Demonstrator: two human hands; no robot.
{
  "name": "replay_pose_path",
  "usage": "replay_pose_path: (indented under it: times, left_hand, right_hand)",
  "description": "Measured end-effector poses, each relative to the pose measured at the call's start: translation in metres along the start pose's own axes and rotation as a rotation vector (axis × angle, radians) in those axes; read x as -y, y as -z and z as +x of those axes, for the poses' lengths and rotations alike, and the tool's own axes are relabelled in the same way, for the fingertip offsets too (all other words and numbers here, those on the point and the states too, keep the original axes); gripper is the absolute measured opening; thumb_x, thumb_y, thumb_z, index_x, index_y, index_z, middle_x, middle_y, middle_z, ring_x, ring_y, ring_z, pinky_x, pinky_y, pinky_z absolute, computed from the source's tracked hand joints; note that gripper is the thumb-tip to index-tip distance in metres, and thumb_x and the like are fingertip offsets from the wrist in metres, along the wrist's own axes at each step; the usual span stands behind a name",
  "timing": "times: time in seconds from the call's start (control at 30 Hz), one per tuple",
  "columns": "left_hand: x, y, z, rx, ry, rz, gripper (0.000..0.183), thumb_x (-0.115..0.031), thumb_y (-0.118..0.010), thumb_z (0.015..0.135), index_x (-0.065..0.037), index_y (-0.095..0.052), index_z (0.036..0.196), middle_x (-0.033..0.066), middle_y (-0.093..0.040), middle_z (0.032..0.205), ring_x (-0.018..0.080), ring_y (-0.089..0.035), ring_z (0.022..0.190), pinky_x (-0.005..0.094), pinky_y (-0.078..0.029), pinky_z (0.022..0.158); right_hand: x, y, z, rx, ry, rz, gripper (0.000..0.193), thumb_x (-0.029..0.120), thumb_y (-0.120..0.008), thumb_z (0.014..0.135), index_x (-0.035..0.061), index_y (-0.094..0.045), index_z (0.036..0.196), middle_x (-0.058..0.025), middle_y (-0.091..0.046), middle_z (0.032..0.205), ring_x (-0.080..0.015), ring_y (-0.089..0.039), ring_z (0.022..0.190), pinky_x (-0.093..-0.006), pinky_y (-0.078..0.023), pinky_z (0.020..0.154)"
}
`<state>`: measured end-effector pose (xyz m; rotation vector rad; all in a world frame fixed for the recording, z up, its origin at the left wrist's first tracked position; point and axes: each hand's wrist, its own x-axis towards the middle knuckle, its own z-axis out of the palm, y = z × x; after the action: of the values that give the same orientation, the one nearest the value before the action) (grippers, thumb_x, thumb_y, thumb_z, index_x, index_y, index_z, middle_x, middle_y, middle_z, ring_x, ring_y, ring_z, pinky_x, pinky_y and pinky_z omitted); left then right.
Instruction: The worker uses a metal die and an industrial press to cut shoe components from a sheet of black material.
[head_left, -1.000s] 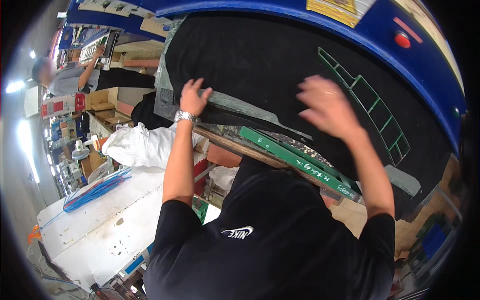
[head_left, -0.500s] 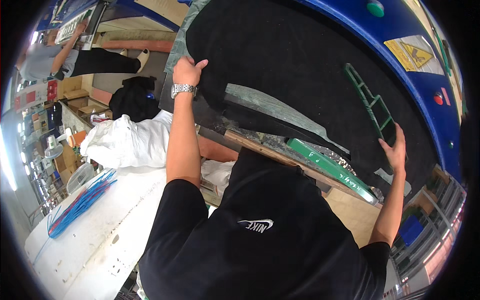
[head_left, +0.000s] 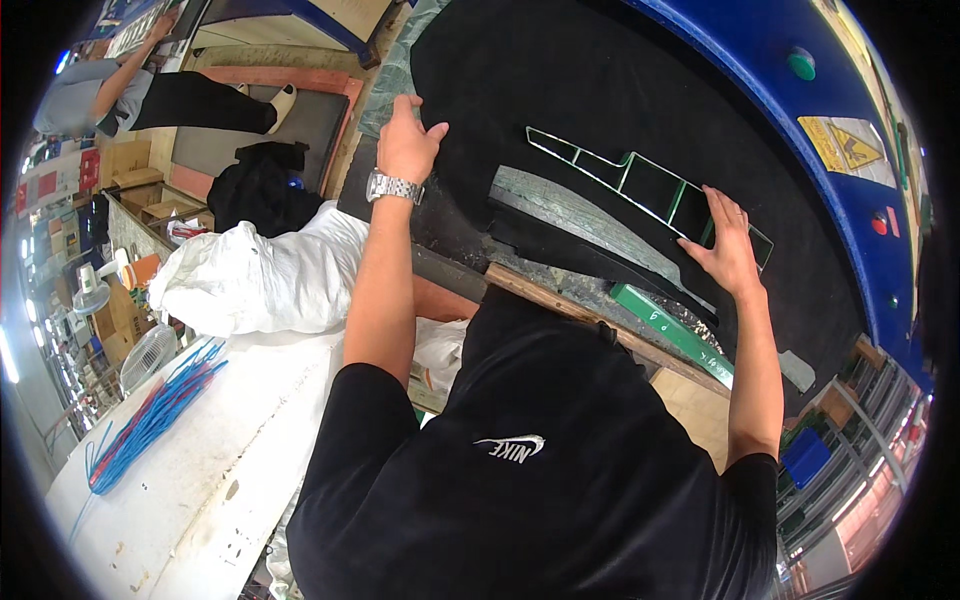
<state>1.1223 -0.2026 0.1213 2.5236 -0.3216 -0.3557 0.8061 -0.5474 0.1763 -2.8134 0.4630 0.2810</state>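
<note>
My right hand (head_left: 728, 245) grips the right end of a green-edged, ladder-like cutting die (head_left: 624, 176), thumb on the near side and fingers over the far side. The die is on the black sheet material (head_left: 560, 75), just beyond a long curved gap where the grey-green board (head_left: 585, 212) shows through. By the sheet's left edge is my left hand (head_left: 405, 145), a metal watch (head_left: 394, 188) on its wrist. Its index finger and thumb are apart, with nothing visible between them; the other fingers are partly hidden.
A blue machine frame (head_left: 790, 110) curves round the far right, carrying a yellow warning label (head_left: 842, 145). Along the near edge lie a wooden strip (head_left: 545, 298) and a green bar (head_left: 668, 330). White sacking (head_left: 265, 280) and blue cords (head_left: 150, 425) are at left; another person (head_left: 110, 95) stands farther off.
My right hand has brought the die leftward and turned it from steep to nearly alongside the curved gap. My left hand's index finger has straightened. The whole view has shifted slightly.
</note>
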Motion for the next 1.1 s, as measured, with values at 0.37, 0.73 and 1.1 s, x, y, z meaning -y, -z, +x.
replay_pose_path:
  times: [0.37, 0.73, 1.1]
  left_hand:
    - [-0.034, -0.034, -0.042, 0.043, -0.662, 0.045, 0.052, -0.031, -0.085, 0.069, -0.019, -0.069, 0.117, 0.0001, -0.060, 0.109, 0.0257, -0.056, 0.100, 0.0410, -0.046, 0.080]
    - [-0.022, -0.058, -0.032, -0.086, -0.677, -0.020, 0.034, -0.030, -0.086, 0.069, -0.013, -0.077, 0.097, 0.0000, -0.066, 0.098, 0.0225, -0.058, 0.093, 0.0376, -0.042, 0.079]
    - [-0.026, -0.060, -0.030, -0.040, -0.669, 0.024, 0.035, -0.030, -0.087, 0.071, -0.014, -0.077, 0.100, -0.0002, -0.067, 0.100, 0.0221, -0.059, 0.091, 0.0369, -0.045, 0.081]
  right_hand:
    - [0.014, -0.007, -0.017, -0.015, -0.021, 0.017, 0.093, 0.023, -0.086, 0.069, 0.0035, -0.040, 0.148, -0.0195, -0.048, 0.144, -0.0360, -0.044, 0.135, -0.0501, -0.030, 0.115]
    - [-0.048, -0.019, -0.120, -0.181, -0.530, 0.376, 0.088, 0.019, -0.085, 0.075, 0.0005, -0.039, 0.148, -0.0265, -0.050, 0.144, -0.0379, -0.051, 0.133, -0.0400, -0.042, 0.111]
    - [-0.047, -0.039, -0.140, -0.310, -0.596, 0.312, 0.064, 0.019, -0.083, 0.078, 0.0049, -0.058, 0.135, -0.0189, -0.069, 0.121, -0.0296, -0.069, 0.109, -0.0361, -0.053, 0.092]
